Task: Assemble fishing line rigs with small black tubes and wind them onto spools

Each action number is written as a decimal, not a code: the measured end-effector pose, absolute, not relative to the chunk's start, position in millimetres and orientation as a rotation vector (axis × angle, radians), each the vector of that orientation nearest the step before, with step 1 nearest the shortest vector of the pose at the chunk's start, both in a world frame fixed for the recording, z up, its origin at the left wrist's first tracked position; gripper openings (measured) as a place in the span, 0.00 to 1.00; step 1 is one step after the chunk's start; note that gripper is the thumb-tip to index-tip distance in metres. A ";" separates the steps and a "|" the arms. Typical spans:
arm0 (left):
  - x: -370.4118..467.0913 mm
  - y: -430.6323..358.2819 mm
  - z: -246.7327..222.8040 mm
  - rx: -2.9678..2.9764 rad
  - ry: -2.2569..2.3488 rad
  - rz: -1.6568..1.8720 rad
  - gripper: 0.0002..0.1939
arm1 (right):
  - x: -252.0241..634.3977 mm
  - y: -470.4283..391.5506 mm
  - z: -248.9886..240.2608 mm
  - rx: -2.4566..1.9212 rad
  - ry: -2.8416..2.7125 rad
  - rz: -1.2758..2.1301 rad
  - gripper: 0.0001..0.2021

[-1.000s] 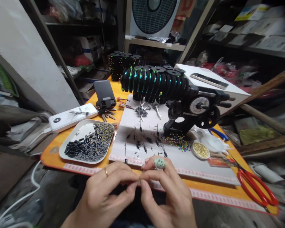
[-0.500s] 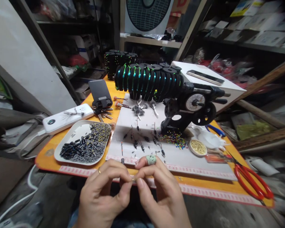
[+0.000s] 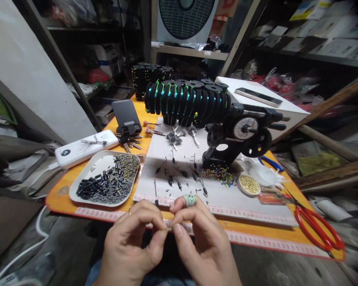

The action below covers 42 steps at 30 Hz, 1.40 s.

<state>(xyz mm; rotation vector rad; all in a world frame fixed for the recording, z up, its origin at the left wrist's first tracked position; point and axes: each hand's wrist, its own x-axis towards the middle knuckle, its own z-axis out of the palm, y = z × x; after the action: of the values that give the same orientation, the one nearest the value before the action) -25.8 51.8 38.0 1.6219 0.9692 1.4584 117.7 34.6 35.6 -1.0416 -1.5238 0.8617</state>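
Observation:
My left hand [image 3: 133,243] and my right hand [image 3: 203,244] meet at the table's front edge, thumb and forefinger of each pinched together. A tiny light-coloured piece [image 3: 168,228] shows between the fingertips, too small to name. Just above my left fingers is a small black cylinder [image 3: 156,203], with a thin orange-tipped piece [image 3: 155,186] in line above it; whether they hang from my fingers I cannot tell. A green wrap [image 3: 190,200] covers one right finger. Several small black weights with wire ends [image 3: 179,185] lie on the white board [image 3: 149,167] beyond.
A white tray [image 3: 103,154] of black and grey cylinders stands left. A black winding device [image 3: 222,139] with line-wrapped spools [image 3: 185,99] rises behind. Coloured beads [image 3: 219,174], a dish of gold beads [image 3: 248,185] and red-handled scissors [image 3: 318,230] are right.
Both hands stay pinched together and have shifted only slightly. The black cylinder and orange-tipped piece above my left fingers have moved a little to the right.

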 end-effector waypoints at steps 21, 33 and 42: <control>-32.9 47.4 19.0 1.125 0.774 1.237 0.07 | 131.4 36.0 38.4 -0.960 -1.866 0.511 0.14; -39.7 54.8 14.5 1.594 0.921 1.361 0.11 | 130.7 39.6 31.0 -1.055 -1.804 0.608 0.10; -45.0 67.6 15.6 2.261 1.053 1.295 0.10 | 135.8 47.0 14.7 -1.143 -1.871 0.308 0.05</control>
<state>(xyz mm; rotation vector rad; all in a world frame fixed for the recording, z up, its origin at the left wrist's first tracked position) -45.0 67.6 15.6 2.2609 1.0532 1.2949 135.8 47.0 14.7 -1.1431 -1.8708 0.3076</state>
